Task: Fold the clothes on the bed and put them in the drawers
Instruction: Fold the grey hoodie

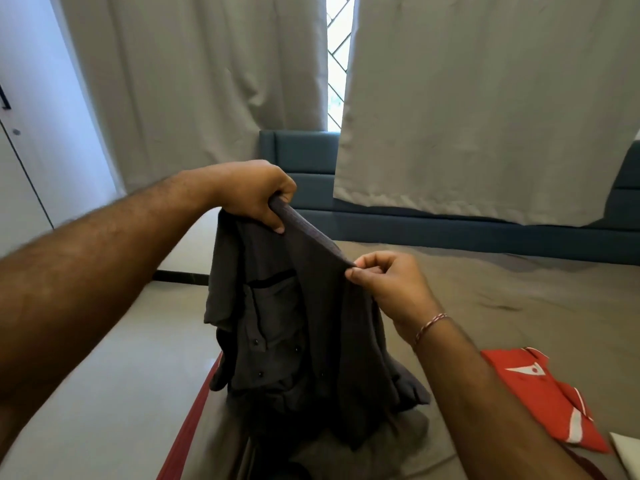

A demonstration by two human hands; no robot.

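Observation:
A dark grey button shirt (287, 334) with a chest pocket hangs in the air over the near edge of the bed (519, 306). My left hand (254, 194) grips its collar end high up, fingers curled round the fabric. My right hand (384, 284) pinches the other end of the collar lower and to the right. The shirt's hem bunches on the bed sheet below. A red folded garment (540, 389) with white trim lies on the bed at the right.
Grey curtains (485, 109) hang behind a teal padded headboard (450, 230). A white wardrobe door (31, 133) stands at the left, beside pale floor tiles. A red bed edge strip (188, 420) runs along the near left side. A white item shows at the bottom right corner.

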